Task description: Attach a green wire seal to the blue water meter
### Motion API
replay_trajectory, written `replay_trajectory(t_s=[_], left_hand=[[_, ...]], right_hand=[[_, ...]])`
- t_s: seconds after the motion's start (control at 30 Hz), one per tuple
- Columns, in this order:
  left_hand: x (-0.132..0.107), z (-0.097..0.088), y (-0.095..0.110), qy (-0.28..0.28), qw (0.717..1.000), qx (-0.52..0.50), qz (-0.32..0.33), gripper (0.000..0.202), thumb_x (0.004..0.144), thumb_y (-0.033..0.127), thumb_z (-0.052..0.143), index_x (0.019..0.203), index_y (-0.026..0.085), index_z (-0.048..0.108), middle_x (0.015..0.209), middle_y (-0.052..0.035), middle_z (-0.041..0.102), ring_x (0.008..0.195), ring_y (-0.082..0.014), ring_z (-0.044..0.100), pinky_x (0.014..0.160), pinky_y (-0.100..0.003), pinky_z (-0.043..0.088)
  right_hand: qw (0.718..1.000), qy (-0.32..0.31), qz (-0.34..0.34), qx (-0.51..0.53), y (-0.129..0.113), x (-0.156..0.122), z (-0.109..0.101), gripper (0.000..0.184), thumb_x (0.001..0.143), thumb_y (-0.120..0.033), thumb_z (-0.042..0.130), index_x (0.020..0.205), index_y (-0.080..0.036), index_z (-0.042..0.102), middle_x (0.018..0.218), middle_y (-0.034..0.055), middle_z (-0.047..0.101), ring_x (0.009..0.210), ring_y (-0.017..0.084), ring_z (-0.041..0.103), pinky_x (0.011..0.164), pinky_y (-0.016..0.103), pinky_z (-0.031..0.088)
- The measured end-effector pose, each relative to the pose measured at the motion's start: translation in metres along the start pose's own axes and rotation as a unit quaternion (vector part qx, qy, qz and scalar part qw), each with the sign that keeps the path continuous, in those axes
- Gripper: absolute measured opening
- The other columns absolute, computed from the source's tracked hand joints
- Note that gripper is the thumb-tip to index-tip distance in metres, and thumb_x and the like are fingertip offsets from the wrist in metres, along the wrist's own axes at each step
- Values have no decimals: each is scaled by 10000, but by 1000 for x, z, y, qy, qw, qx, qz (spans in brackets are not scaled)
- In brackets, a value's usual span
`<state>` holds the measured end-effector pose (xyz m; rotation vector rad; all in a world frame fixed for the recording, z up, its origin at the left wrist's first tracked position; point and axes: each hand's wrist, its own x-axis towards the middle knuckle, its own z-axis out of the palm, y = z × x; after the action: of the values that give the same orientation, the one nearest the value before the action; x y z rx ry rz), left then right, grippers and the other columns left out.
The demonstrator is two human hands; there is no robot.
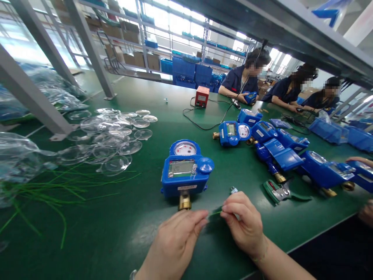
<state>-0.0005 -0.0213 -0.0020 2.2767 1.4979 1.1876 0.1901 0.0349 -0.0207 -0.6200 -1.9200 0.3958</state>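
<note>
fingertips of both hands pinch a thin green plastic strand [215,212] between them, just above the green table [145,128]: left hand [175,243] on one end, right hand [244,225] on the other. just beyond sits a blue plastic water meter with a round dial, grey display and brass fitting [185,169].

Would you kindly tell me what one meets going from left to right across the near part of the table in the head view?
Loose green strips → clear round lenses → left hand → blue water meter → right hand, pinching a green strip with the left → green-handled pliers → row of blue meters.
</note>
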Motion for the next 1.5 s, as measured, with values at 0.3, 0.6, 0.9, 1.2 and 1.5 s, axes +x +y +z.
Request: replay_trajectory(t_s=[0.3,0.6,0.9,1.2,1.5], left_hand=[[0,4,-1,-2,998,60,-4,223,899,191,401,930,199,622,838,-10,704,740,-151,668,699,-285,559],[-1,9,-5,-36,995,92,-32,243,907,288,422,1034,212,616,946,-23,708,811,-184,673,725,-341,568],[0,10,-3,-74,993,78,-43,251,907,271,405,934,216,648,879,-6,716,751,-190,674,681,-368,571],[0,13,-3,-78,994,53,-50,245,913,272,397,933,219,636,870,2,708,740,-183,664,677,-367,554],[2,10,1,-61,991,109,-47,158,879,257,481,865,224,634,797,-17,642,760,-215,529,693,-387,437]], right_hand=[[977,-116,-37,-174,-16,-4,-1,243,871,-77,500,1080,-175,576,881,60,638,766,165,539,687,328,432],[969,-35,-28,-241,-6,21,-8,134,856,-139,557,962,-178,628,701,33,576,649,150,487,621,305,402],[959,21,-86,-269,6,31,8,161,824,-127,595,976,-177,613,651,13,552,598,137,464,586,290,386],[958,13,-91,-271,12,31,13,152,820,-136,608,966,-177,623,637,15,545,603,140,465,596,288,396],[957,19,-99,-273,12,30,14,164,802,-122,628,960,-167,620,627,17,552,599,143,464,595,290,392]])
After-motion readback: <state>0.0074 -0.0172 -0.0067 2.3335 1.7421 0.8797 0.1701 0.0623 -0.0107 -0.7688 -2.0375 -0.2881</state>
